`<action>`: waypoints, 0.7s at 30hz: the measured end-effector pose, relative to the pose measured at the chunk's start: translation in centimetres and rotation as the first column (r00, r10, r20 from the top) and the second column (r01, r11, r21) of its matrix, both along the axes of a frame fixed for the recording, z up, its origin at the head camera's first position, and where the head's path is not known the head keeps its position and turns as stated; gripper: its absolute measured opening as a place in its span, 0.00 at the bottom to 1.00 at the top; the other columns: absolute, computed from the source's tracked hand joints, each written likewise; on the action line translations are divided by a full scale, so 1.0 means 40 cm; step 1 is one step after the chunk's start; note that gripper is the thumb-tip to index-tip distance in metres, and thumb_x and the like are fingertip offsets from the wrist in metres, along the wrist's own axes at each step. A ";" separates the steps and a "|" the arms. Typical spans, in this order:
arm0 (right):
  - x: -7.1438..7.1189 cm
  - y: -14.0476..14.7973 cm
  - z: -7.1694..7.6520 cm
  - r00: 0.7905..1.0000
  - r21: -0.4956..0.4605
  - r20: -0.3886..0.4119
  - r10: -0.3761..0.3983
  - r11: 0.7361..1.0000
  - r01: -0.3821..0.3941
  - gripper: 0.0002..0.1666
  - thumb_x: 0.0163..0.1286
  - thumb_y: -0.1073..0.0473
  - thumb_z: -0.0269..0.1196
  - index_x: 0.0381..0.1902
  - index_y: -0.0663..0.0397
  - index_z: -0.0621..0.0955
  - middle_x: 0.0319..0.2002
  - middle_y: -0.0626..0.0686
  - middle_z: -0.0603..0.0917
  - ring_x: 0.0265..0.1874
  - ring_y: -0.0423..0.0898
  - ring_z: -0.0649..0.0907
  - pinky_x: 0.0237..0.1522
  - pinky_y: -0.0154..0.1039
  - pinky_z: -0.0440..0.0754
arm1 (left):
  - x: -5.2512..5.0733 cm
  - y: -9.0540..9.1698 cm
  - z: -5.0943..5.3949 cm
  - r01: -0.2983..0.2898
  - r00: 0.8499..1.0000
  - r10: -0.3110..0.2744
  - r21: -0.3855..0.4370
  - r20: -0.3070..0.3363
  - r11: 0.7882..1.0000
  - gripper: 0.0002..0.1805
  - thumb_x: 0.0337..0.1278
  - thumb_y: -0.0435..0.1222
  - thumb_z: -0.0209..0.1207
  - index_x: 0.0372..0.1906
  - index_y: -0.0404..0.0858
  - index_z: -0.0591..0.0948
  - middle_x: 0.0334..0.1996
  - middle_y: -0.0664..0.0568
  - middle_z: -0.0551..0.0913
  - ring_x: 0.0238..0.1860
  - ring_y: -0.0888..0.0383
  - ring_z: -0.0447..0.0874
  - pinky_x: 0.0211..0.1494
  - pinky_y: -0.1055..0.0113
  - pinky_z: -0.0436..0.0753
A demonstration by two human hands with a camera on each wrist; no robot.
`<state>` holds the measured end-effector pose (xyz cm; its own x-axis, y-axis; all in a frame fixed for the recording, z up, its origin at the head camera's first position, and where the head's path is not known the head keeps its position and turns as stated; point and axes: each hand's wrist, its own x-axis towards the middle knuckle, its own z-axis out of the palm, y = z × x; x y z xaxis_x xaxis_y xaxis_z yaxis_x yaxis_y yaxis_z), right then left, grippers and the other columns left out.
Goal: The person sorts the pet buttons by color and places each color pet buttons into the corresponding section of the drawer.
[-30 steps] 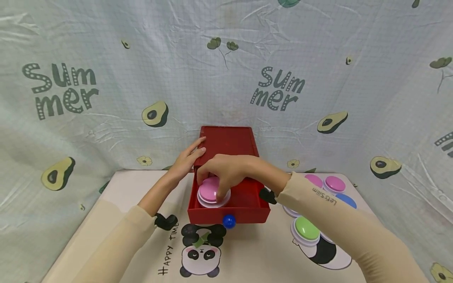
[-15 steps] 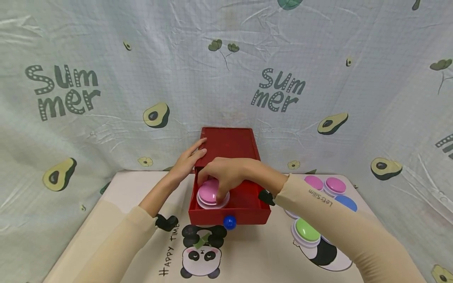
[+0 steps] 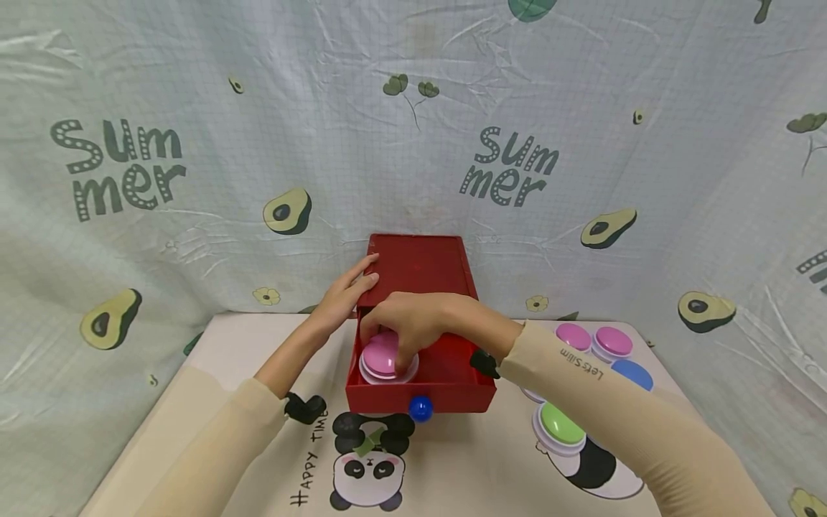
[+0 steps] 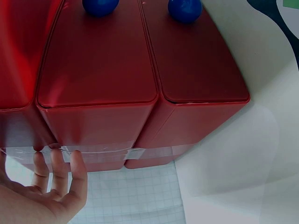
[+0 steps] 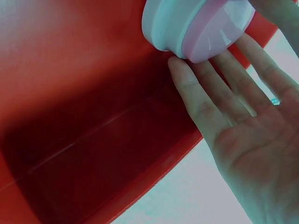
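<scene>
In the head view a red drawer (image 3: 452, 397) with a blue ball knob (image 3: 421, 408) is pulled out of a red cabinet (image 3: 420, 269). Inside its left side sits a round push button (image 3: 381, 354), pink on a white base. My right hand (image 3: 416, 323) reaches down over the button and grips it between thumb and fingers; the right wrist view shows the fingers (image 5: 187, 81) against its side. My left hand (image 3: 337, 305) touches the cabinet's left side, its fingertips at the upper edge. In the left wrist view, relaxed fingers (image 4: 77, 179) meet the red side near clear tape.
To the right lie several more push buttons: two pink (image 3: 612, 342), a blue one (image 3: 632, 373) and a green one (image 3: 561, 425), some partly behind my right sleeve (image 3: 581, 373). A printed curtain (image 3: 413, 165) hangs behind the cabinet. Panda drawings mark the pale table (image 3: 478, 459).
The whole view has shifted down slightly. Both hands stay in nearly the same places, and the pink button remains in the drawer's left side under my right hand.
</scene>
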<state>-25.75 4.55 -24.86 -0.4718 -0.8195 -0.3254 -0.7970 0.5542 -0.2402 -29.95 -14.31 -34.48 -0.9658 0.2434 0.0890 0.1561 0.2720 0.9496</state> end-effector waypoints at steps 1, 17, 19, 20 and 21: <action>0.000 0.000 0.000 1.000 0.000 -0.004 0.001 1.000 -0.001 0.31 0.57 0.55 0.79 0.59 0.41 0.83 0.54 0.42 0.84 0.54 0.40 0.79 0.54 0.34 0.82 | 0.000 0.000 0.000 0.001 1.000 -0.001 -0.002 -0.001 1.000 0.32 0.79 0.54 0.48 0.82 0.62 0.58 0.76 0.43 0.69 0.63 0.46 0.79 0.50 0.59 0.86; 0.009 0.003 0.007 1.000 0.012 -0.009 0.025 1.000 -0.025 0.30 0.64 0.58 0.73 0.64 0.38 0.83 0.59 0.43 0.84 0.57 0.41 0.79 0.56 0.36 0.82 | 0.000 -0.001 -0.002 0.003 1.000 -0.003 -0.001 0.000 1.000 0.32 0.79 0.54 0.47 0.82 0.62 0.57 0.74 0.42 0.71 0.64 0.45 0.80 0.54 0.55 0.86; 0.008 0.005 0.009 1.000 0.008 -0.011 0.025 1.000 -0.025 0.30 0.64 0.59 0.73 0.65 0.38 0.83 0.59 0.43 0.84 0.58 0.41 0.79 0.57 0.36 0.82 | 0.000 -0.002 -0.001 0.006 1.000 -0.006 -0.002 -0.002 1.000 0.32 0.79 0.54 0.47 0.82 0.62 0.57 0.74 0.41 0.71 0.62 0.45 0.81 0.52 0.58 0.86; 0.007 0.007 0.010 1.000 0.002 -0.014 0.025 1.000 -0.025 0.30 0.64 0.59 0.73 0.65 0.38 0.83 0.59 0.44 0.85 0.58 0.41 0.80 0.57 0.36 0.83 | 0.000 -0.002 -0.001 0.009 1.000 -0.009 -0.005 -0.004 1.000 0.33 0.79 0.54 0.47 0.82 0.61 0.57 0.74 0.41 0.71 0.62 0.46 0.81 0.51 0.59 0.86; 0.006 0.010 0.011 1.000 -0.005 -0.015 0.025 1.000 -0.025 0.30 0.64 0.59 0.73 0.65 0.38 0.83 0.59 0.44 0.85 0.58 0.41 0.80 0.58 0.37 0.83 | -0.001 -0.002 -0.001 0.008 1.000 -0.008 -0.006 -0.004 1.000 0.33 0.79 0.54 0.47 0.82 0.61 0.57 0.74 0.41 0.71 0.61 0.46 0.82 0.50 0.60 0.86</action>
